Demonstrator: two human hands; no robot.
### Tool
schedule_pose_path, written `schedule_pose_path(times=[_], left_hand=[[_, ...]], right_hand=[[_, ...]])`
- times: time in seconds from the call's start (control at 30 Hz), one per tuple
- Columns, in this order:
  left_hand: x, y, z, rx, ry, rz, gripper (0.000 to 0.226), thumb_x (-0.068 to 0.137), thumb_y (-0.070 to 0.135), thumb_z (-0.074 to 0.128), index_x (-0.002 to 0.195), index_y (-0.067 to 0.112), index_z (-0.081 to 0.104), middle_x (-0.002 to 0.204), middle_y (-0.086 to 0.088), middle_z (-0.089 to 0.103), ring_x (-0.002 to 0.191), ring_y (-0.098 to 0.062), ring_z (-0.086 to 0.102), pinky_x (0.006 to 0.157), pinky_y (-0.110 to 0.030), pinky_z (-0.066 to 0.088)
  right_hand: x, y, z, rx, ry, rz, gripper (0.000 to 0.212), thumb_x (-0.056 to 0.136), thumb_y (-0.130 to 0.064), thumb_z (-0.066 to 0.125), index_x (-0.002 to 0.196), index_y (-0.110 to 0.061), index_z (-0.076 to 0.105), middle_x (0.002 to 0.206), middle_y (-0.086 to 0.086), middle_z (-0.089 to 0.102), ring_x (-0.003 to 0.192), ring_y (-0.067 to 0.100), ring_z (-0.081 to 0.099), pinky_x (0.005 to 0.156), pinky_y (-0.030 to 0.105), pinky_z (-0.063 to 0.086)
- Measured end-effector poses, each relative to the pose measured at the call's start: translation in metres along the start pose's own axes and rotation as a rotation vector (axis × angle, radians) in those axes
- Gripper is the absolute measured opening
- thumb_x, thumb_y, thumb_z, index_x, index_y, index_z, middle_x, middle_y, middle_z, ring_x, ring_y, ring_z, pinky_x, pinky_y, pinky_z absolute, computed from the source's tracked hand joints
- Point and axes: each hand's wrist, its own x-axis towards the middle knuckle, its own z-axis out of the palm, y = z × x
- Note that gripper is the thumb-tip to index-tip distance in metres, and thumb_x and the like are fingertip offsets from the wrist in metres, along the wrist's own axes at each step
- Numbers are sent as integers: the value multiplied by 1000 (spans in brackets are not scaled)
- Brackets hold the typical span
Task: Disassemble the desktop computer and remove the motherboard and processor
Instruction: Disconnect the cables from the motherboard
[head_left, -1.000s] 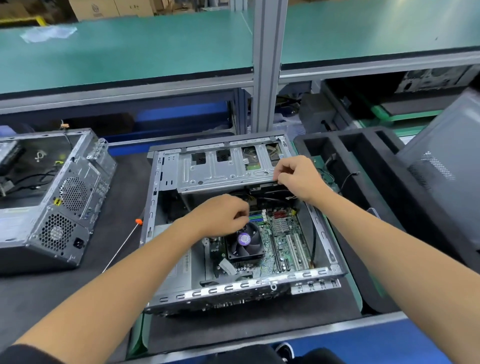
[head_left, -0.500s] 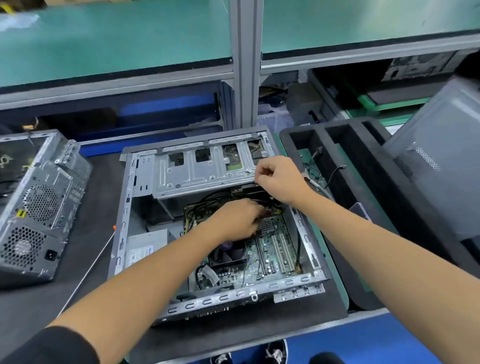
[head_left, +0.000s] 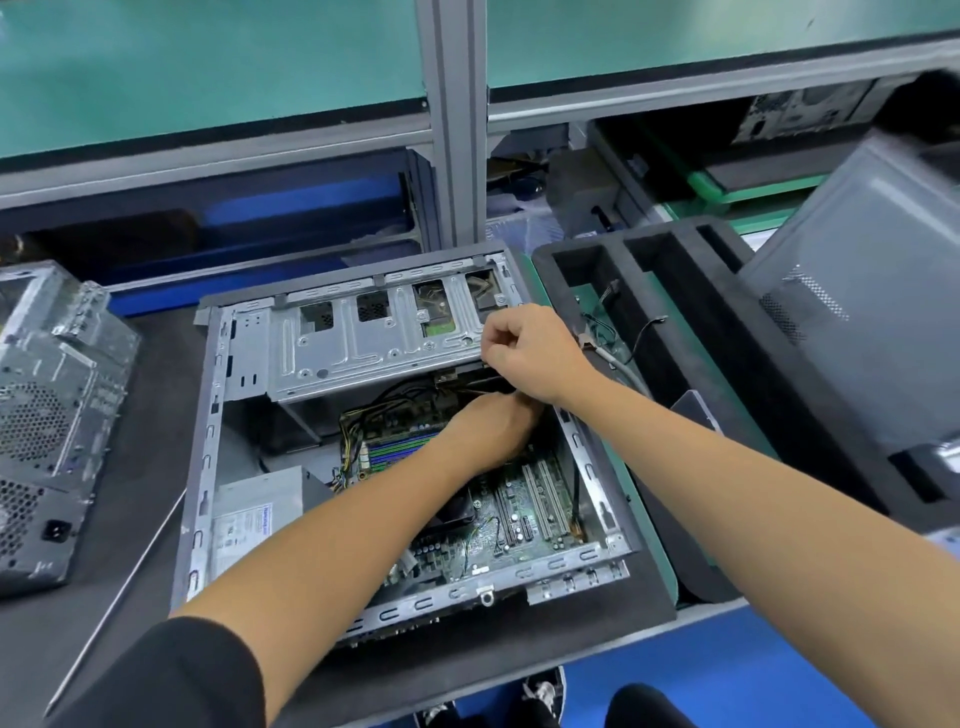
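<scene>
Computer case (head_left: 208, 467): open, lying flat on the dark worktop (head_left: 130, 519) before you. Motherboard (head_left: 519, 514): green, seated inside, slots showing. Power supply (head_left: 249, 519): grey, at the case's left. Your left hand (head_left: 488, 431): reached further in than a second ago, now over the board's far edge; grip cannot be told. Your right hand (head_left: 530, 353): fingers curled, pinching dark cables (head_left: 493, 385) beneath the drive cage (head_left: 363, 343), as before.

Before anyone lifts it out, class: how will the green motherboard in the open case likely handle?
The motherboard looks thin and flat, so probably light but slightly flexible. Its exposed slots and small parts suggest fragility. Cables still run to it, so it would likely snag.
</scene>
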Motion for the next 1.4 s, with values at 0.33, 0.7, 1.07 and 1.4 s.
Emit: schedule_pose_path(times=[0.33, 0.7, 1.07, 1.4], left_hand=[[12, 10, 17, 55, 85, -196, 20, 92, 2, 41, 107, 6, 54, 98, -14, 64, 87, -32, 61, 60, -34, 34], [23, 5, 17, -149, 90, -288, 11, 87, 12, 52, 96, 9, 56, 92, -14, 65, 83, -36, 62, 57, -33, 35], [24, -1, 17, -187, 106, -255, 12, 85, 14, 56, 96, 10, 55, 94, -12, 63, 84, -35, 61, 58, -33, 37], [23, 0, 16, -211, 114, -274, 12, 83, 14, 55, 83, 16, 44, 75, -6, 53, 75, -33, 58, 54, -30, 33]], right_hand=[[0, -1, 1, -42, -8, -11, 17, 78, 2, 56, 67, -9, 64, 59, -8, 55, 61, 8, 49, 56, 17, 39], [1, -3, -6, 158, 89, 96, 21, 73, 8, 54, 64, -6, 66, 60, -5, 59, 61, 9, 51, 61, 24, 44], [1, -4, -5, 153, 90, 111, 18, 74, 8, 55, 67, -3, 68, 61, -6, 59, 63, 10, 52, 62, 23, 44], [0, -3, -4, 110, 85, 99, 15, 74, 5, 56, 69, -1, 68, 56, -9, 55, 54, 1, 45, 55, 17, 38]])
